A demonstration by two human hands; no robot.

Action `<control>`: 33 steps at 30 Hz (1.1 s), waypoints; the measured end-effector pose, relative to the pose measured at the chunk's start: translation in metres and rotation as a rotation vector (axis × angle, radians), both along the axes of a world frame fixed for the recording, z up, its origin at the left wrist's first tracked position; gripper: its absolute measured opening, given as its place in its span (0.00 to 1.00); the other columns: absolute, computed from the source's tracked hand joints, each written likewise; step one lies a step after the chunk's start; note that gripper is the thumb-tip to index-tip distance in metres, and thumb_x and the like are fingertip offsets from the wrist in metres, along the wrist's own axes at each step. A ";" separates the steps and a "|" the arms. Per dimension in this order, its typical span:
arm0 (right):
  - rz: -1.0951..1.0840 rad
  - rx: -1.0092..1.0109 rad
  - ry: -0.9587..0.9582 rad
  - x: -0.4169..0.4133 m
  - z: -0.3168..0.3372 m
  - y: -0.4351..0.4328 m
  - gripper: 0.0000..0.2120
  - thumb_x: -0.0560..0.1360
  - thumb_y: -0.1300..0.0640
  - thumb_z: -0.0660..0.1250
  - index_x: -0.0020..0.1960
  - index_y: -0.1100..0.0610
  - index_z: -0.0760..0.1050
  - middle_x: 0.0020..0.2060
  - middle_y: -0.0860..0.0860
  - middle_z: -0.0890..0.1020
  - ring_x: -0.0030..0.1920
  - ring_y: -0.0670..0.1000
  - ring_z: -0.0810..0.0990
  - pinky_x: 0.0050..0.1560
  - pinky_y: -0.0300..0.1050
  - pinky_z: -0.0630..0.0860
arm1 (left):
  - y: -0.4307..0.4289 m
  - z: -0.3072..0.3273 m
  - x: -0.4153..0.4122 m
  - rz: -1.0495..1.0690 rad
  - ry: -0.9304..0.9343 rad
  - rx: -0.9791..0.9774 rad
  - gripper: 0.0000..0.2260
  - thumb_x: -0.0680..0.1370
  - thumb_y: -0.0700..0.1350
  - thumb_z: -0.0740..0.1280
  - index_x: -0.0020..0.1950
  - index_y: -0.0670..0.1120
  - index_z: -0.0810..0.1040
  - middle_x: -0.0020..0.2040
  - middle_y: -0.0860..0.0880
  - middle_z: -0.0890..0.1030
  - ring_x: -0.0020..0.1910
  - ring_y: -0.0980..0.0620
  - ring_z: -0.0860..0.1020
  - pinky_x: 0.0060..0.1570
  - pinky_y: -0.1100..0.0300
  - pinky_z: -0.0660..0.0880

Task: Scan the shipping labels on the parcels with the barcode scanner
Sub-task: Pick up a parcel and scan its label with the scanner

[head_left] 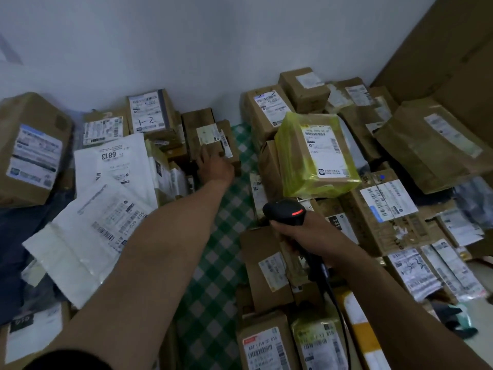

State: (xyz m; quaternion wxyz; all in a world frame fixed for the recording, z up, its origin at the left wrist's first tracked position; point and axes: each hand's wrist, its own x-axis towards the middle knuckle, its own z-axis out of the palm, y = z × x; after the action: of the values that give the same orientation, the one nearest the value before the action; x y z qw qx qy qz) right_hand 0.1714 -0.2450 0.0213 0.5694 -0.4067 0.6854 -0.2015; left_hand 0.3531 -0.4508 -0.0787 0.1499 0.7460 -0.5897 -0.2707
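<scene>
My right hand [306, 233] grips the handle of a black barcode scanner [286, 212] whose red light glows; its cable [333, 292] trails toward me. The scanner head points up at a box wrapped in yellow tape [317, 153] with a white shipping label [324, 150]. My left hand [213, 164] reaches far forward and rests on a small brown carton [206, 134] at the back, which bears a pale label [209, 134]. Whether its fingers curl round the carton's edge is unclear.
Piles of cardboard parcels fill the right side [384, 209] and the left side [29, 148], with white mailer bags [106, 209] on the left. A strip of green checked cloth [213, 263] runs between the piles. A grey wall [186, 49] closes the back.
</scene>
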 end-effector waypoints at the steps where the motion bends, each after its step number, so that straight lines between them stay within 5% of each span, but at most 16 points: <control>1: 0.003 0.007 -0.006 -0.001 -0.001 -0.001 0.11 0.79 0.48 0.73 0.50 0.56 0.83 0.35 0.52 0.84 0.34 0.47 0.82 0.37 0.43 0.77 | -0.003 -0.001 0.000 -0.025 -0.031 0.033 0.29 0.84 0.47 0.59 0.84 0.45 0.55 0.84 0.45 0.53 0.81 0.38 0.52 0.77 0.40 0.56; 5: 0.019 0.037 -0.027 -0.003 0.001 -0.005 0.12 0.79 0.48 0.72 0.50 0.57 0.83 0.35 0.52 0.84 0.34 0.47 0.82 0.37 0.43 0.77 | 0.003 -0.010 -0.001 -0.104 -0.151 0.011 0.26 0.83 0.48 0.59 0.81 0.47 0.62 0.83 0.47 0.56 0.81 0.37 0.50 0.76 0.34 0.51; 11: 0.028 0.050 -0.013 -0.002 -0.001 -0.008 0.15 0.79 0.47 0.72 0.48 0.59 0.83 0.34 0.52 0.84 0.36 0.50 0.84 0.41 0.47 0.78 | 0.026 -0.018 -0.016 -0.002 -0.145 -0.136 0.16 0.83 0.56 0.61 0.63 0.50 0.82 0.75 0.44 0.69 0.75 0.41 0.60 0.72 0.39 0.57; 14: 0.020 0.057 -0.008 -0.001 0.001 -0.007 0.15 0.79 0.47 0.71 0.49 0.61 0.83 0.32 0.51 0.83 0.35 0.49 0.83 0.38 0.44 0.77 | 0.014 -0.011 -0.015 0.127 -0.050 -0.159 0.18 0.80 0.56 0.68 0.66 0.48 0.78 0.76 0.43 0.66 0.75 0.39 0.62 0.73 0.39 0.62; 17: 0.011 0.054 -0.026 -0.004 -0.001 -0.006 0.16 0.79 0.48 0.72 0.49 0.62 0.83 0.32 0.51 0.83 0.35 0.50 0.83 0.38 0.44 0.78 | 0.003 -0.007 -0.011 0.195 0.082 -0.114 0.33 0.76 0.54 0.74 0.76 0.45 0.65 0.78 0.41 0.62 0.76 0.38 0.61 0.72 0.39 0.67; 25: 0.010 0.065 -0.030 -0.004 0.000 -0.006 0.16 0.79 0.47 0.72 0.49 0.61 0.84 0.34 0.52 0.85 0.36 0.50 0.84 0.39 0.45 0.78 | 0.015 -0.021 -0.008 0.350 0.459 0.119 0.48 0.78 0.55 0.73 0.85 0.49 0.42 0.82 0.41 0.58 0.81 0.37 0.55 0.78 0.40 0.57; 29: 0.006 0.067 -0.046 -0.003 0.001 -0.005 0.15 0.79 0.48 0.71 0.48 0.60 0.83 0.35 0.51 0.85 0.35 0.49 0.83 0.38 0.43 0.78 | 0.013 -0.023 -0.005 0.420 0.504 0.125 0.44 0.78 0.63 0.68 0.85 0.48 0.49 0.83 0.43 0.57 0.81 0.37 0.55 0.79 0.40 0.55; 33: 0.023 0.067 -0.049 -0.004 -0.001 -0.007 0.14 0.79 0.47 0.71 0.46 0.59 0.83 0.35 0.51 0.85 0.35 0.49 0.84 0.38 0.43 0.78 | -0.001 -0.029 -0.004 0.427 0.492 0.108 0.36 0.76 0.65 0.71 0.78 0.48 0.69 0.77 0.42 0.67 0.75 0.37 0.67 0.74 0.40 0.66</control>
State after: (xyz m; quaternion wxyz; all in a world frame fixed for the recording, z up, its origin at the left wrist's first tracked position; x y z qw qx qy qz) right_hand 0.1677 -0.2517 0.0204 0.6018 -0.3901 0.6728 -0.1815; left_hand 0.3493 -0.4519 -0.1077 0.3014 0.7719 -0.3509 -0.4361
